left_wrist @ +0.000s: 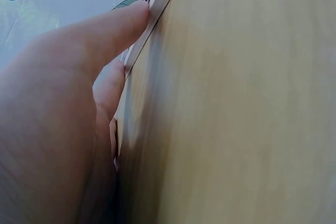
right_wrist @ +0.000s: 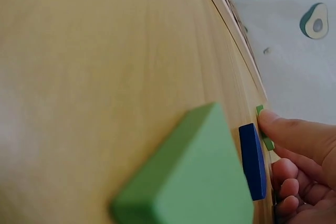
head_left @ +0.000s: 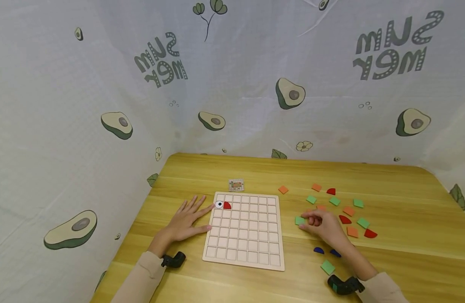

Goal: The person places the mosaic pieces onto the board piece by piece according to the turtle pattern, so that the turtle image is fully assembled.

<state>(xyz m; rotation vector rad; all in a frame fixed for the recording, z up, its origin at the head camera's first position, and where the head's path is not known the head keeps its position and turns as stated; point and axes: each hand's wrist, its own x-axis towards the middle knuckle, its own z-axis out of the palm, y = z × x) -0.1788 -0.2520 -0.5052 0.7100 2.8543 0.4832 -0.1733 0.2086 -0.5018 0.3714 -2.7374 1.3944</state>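
Note:
A pale wooden grid board lies on the table. In its upper left cells sit a white eye tile and a red quarter-circle tile. My left hand rests flat with spread fingers, the thumb and index fingertip touching the board's left edge; the left wrist view shows that thumb close up. To the right of the board, my right hand pinches a green square tile between thumb and finger, its other fingers curled. In the right wrist view this green tile is partly hidden by the thumb.
Several green, orange and red tiles lie scattered right of the board. Two blue tiles and another green square lie nearer the front. A small pattern card lies behind the board. Printed cloth hangs behind the table.

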